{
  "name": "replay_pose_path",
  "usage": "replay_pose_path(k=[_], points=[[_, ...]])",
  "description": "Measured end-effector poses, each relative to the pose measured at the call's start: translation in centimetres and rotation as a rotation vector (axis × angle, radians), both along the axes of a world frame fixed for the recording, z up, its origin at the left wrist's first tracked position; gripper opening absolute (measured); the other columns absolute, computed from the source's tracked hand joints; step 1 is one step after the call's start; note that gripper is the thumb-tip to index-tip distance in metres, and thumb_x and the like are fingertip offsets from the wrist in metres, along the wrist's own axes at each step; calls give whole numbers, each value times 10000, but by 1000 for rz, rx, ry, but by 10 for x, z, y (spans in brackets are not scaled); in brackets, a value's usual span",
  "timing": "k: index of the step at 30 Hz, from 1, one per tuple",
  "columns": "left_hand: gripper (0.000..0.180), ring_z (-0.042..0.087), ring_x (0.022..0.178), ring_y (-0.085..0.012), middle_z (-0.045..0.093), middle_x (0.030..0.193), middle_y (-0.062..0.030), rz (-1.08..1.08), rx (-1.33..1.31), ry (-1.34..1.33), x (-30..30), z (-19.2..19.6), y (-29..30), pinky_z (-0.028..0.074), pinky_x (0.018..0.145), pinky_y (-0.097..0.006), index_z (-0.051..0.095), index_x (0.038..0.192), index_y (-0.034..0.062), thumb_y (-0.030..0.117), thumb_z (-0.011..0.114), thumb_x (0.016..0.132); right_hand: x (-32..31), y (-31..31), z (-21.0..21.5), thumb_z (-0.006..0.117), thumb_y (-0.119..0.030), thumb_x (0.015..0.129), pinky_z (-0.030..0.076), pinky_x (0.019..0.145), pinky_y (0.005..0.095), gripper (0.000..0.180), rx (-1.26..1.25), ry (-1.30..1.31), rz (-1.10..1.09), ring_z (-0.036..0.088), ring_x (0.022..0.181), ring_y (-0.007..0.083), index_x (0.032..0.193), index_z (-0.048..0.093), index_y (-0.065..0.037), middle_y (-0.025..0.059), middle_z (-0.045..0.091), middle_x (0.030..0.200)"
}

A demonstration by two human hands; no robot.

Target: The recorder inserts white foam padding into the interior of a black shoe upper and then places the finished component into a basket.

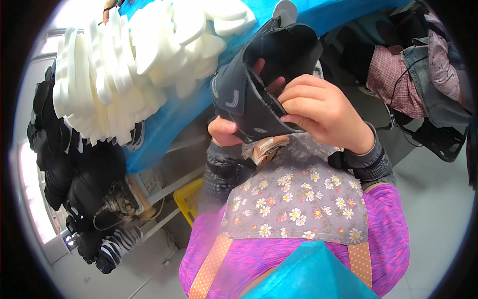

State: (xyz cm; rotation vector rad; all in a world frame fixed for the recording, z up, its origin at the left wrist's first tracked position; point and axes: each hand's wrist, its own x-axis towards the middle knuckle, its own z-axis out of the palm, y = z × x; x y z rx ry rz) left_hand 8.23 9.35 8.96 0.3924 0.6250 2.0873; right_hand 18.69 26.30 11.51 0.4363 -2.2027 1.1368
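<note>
A dark grey-black shoe upper [239,99] with a light curved mark on its side is held up in front of my chest, its opening facing me. My left hand [223,130] grips it from the left, thumb outside against the lower edge; fingertips show inside the opening. With bent fingers pressed together, my right hand [323,107] pinches the upper's rough right-hand edge. Whether anything small sits between those fingertips is hidden. A light grey tab sticks up at the upper's far end.
White foam shoe-shaped pieces [109,74] are piled on a blue-covered table [184,117] at the left. Below stand a yellow crate [189,199] and dark uppers [94,179]. Another person in a checked sleeve [391,72] sits at the right beside a black chair [440,142].
</note>
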Motion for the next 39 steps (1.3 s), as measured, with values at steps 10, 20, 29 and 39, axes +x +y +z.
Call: replay_pose_path(k=[10,20,29,39], points=[[1159,418,1360,-339,283,1561,-190,-54,-57,61,7,-14,0,362,1127,-433,215,1523,12,214,744,512,9,5,-14,601,-58,925,423,639,260,90,-526,-407,56,515,712,140,873,566,7,36,553,785],[858,482,1295,-284,548,1357,-132,-287,-341,272,4,-31,-31,353,1112,-399,437,1399,-22,32,721,591,-7,0,-23,623,-177,963,412,613,190,163,-1244,-493,-6,491,704,8,944,661,-20,-70,571,785],[832,491,1289,-285,533,1373,-135,-192,-111,1,10,-28,0,363,1107,-406,424,1407,-22,94,706,632,13,5,-18,681,-261,932,416,605,209,285,-758,-630,-2,494,699,24,919,659,23,-39,578,746],[589,536,1231,-262,529,1376,-137,-489,-261,-373,23,-133,-20,403,1066,-402,434,1389,-29,121,585,840,25,4,-124,674,-181,890,447,596,237,240,-943,-954,-169,547,687,44,895,685,59,-4,638,732]])
